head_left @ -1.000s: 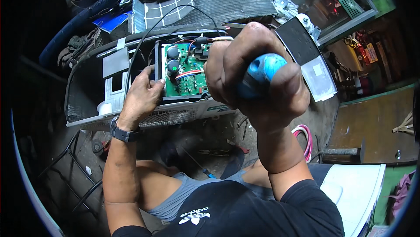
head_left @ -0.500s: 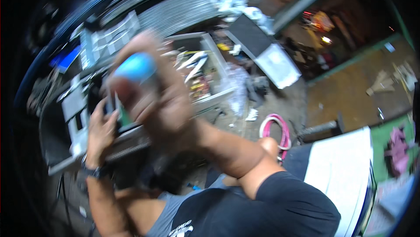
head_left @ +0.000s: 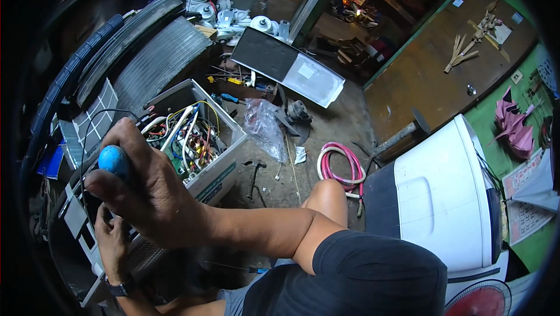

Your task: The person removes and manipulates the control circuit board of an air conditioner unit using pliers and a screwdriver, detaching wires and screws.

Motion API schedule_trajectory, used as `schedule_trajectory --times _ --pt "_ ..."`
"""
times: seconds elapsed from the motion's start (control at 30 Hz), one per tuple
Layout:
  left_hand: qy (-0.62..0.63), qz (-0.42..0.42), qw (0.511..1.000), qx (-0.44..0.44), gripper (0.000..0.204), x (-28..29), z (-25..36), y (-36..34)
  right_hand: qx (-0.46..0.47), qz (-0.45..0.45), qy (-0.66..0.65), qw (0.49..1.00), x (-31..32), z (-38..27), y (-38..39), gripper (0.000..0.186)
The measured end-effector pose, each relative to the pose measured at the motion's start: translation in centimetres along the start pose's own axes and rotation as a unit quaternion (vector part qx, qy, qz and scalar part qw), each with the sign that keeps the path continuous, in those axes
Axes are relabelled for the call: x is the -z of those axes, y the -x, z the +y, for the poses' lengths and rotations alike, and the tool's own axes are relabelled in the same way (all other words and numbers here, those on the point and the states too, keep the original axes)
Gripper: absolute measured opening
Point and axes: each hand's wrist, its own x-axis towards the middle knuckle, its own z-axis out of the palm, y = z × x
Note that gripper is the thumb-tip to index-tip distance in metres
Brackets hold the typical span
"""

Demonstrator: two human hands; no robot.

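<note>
Handle (head_left: 114, 161), blue: in right hand (head_left: 154, 196), grip wrapped around it, rounded end up, shaft hidden; raised above casing (head_left: 146, 255) | Left hand (head_left: 111, 239): at casing, presumably steadying it; grip cannot be determined, partly hidden | Pale open-topped box (head_left: 233, 160): holds tangled multicoloured wires (head_left: 189, 133), heaped loosely, likely as stored parts.

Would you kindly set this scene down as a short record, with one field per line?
Right hand: closed around a blue handle, its far end hidden
Left hand: near the white-walled casing, exact contact unclear
Casing: open-topped, with tangled wires inside
Floor: hammer, coiled pink-and-white hose, clear plastic bag
Picture's right: large white-and-dark box, brown panel
</note>
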Motion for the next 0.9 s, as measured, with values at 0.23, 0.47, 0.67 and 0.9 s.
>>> schedule_trajectory --times 0.23,0.47,0.67,0.9 --pt "0.023 0.022 0.998 0.048 0.054 -0.3 0.4 0.1 -0.081 -0.073 -0.112 0.988 2.2 0.0 -0.4 0.043" --pt "-0.063 0.001 0.998 -0.011 0.050 -0.1 1.5 0.4 -0.104 -0.063 -0.162 0.979 1.7 2.6 0.6 0.033" --pt "-0.065 0.031 0.997 0.035 0.056 0.4 3.8 2.0 -0.141 -0.222 -0.339 0.903 1.7 0.1 -1.8 0.064" --pt "-0.064 0.032 0.996 0.047 0.060 -0.3 4.2 1.9 -0.091 -0.044 -0.201 0.974 0.6 0.6 -0.3 0.057"
